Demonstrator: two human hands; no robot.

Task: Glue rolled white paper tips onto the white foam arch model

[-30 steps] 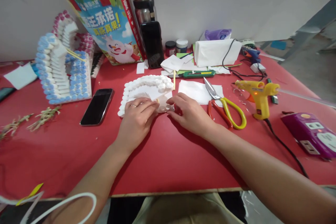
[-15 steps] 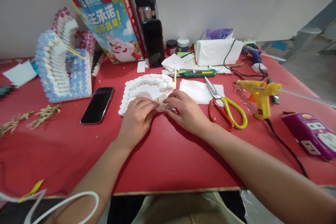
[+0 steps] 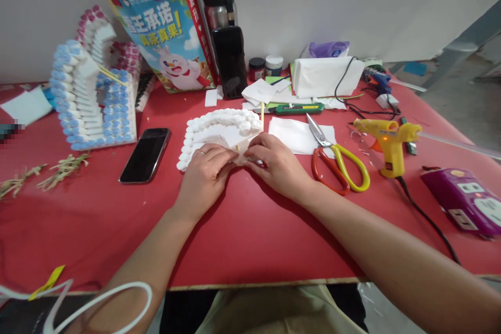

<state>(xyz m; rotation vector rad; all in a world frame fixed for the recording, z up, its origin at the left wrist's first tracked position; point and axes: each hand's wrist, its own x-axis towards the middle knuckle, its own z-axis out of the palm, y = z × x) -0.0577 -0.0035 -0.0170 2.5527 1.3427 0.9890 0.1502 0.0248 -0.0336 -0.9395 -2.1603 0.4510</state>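
Observation:
Right in front of me a white craft piece [image 3: 191, 135], edged with rows of small white puffs, lies on the red table. Across its near right part, my left hand [image 3: 209, 167] has its fingers closed on a thin whitish strip of paper [image 3: 241, 148]. My right hand [image 3: 272, 159] grips the other end of this strip with curled fingers, the two hands almost touching. Fingertips cover much of the strip and the craft's front edge. A thin yellow stick [image 3: 262, 114] stands up at the craft's right side.
Scissors [image 3: 324, 141] lie right of my hands on white paper sheets [image 3: 287, 133]; beyond them are a yellow glue gun [image 3: 385, 138] and a purple power strip [image 3: 464, 201]. Left lie a phone [image 3: 145, 155] and a blue-white craft model [image 3: 84, 102]. A green cutter [image 3: 299, 108] sits behind.
My right fingers have shifted slightly on the paper strip. Both hands stay at the craft piece, and the camera view has moved a little.

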